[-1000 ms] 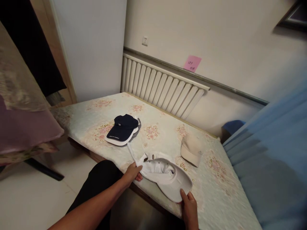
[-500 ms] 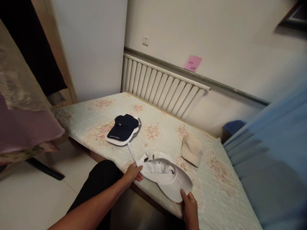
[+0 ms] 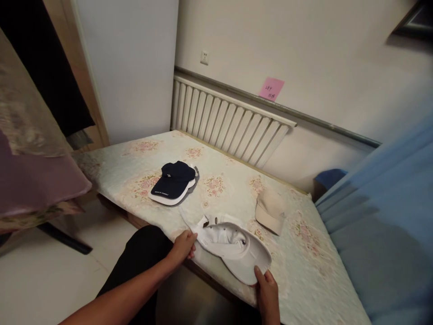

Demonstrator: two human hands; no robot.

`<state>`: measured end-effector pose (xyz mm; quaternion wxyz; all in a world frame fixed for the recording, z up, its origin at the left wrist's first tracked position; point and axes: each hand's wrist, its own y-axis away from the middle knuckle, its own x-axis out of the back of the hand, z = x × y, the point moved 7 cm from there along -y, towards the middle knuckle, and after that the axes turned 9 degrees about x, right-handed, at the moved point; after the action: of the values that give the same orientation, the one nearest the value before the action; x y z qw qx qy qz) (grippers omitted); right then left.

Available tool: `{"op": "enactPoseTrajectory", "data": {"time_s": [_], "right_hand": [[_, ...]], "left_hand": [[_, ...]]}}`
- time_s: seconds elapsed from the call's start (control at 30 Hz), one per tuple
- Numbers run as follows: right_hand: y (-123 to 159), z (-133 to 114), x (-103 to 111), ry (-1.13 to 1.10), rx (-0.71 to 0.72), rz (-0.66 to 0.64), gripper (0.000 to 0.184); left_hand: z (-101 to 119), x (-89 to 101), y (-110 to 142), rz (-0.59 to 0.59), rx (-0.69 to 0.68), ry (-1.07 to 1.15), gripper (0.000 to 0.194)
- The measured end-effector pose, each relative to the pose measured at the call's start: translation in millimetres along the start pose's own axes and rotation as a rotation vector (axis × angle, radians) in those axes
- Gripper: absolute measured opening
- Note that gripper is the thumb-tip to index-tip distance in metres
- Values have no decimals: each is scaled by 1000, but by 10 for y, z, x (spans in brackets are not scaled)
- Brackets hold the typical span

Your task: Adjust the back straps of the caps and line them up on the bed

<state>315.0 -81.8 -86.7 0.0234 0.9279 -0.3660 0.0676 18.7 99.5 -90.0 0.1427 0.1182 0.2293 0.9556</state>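
Observation:
A white baseball cap (image 3: 233, 248) lies on its side at the near edge of the bed, its hollow inside facing me and its brim pointing right. My right hand (image 3: 267, 286) pinches the brim's edge between thumb and fingers. At the cap's back end my left hand (image 3: 184, 246) is closed, fingertips pinching the strap (image 3: 198, 229), whose loose tail sticks out to the left. Further back sits a stack of caps (image 3: 174, 183), navy on top with white and grey ones under it. To the right rests a beige cap (image 3: 270, 211).
A floral-covered bed (image 3: 233, 198) carries the caps. Behind it stand a white radiator (image 3: 223, 119) and a wall with a pink note (image 3: 271, 89). Blue curtain (image 3: 389, 216) hangs at right, clothes (image 3: 37, 171) at left. My knee (image 3: 145, 243) touches the near side.
My left hand has shifted slightly left along the strap, and the strap's tail now lies lower. The right hand and the caps stay nearly where they were.

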Motion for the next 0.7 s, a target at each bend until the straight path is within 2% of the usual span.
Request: {"op": "enactPoseTrajectory", "data": {"time_s": [0.07, 0.13, 0.27, 0.4, 0.47, 0.6, 0.7], "right_hand": [[-11, 31, 7, 3, 5, -2, 50], [-26, 70, 12, -11, 6, -6, 50], [-49, 121, 10, -50, 18, -17, 50], [-45, 125, -6, -59, 31, -33, 48], [-39, 97, -8, -54, 41, -31, 48], [-29, -83, 29, 28, 86, 3, 48], [-4, -314, 44, 134, 145, -2, 46]], "left_hand": [[147, 79, 110, 148, -180, -209, 18], [354, 20, 271, 215, -397, -403, 16], [657, -391, 471, 110, -676, -596, 21], [714, -912, 323, -29, -747, -921, 28], [729, -1076, 196, -48, -746, -977, 28], [782, -1275, 42, -58, -760, -1011, 26], [835, -1317, -14, -15, -756, -982, 33]]}}
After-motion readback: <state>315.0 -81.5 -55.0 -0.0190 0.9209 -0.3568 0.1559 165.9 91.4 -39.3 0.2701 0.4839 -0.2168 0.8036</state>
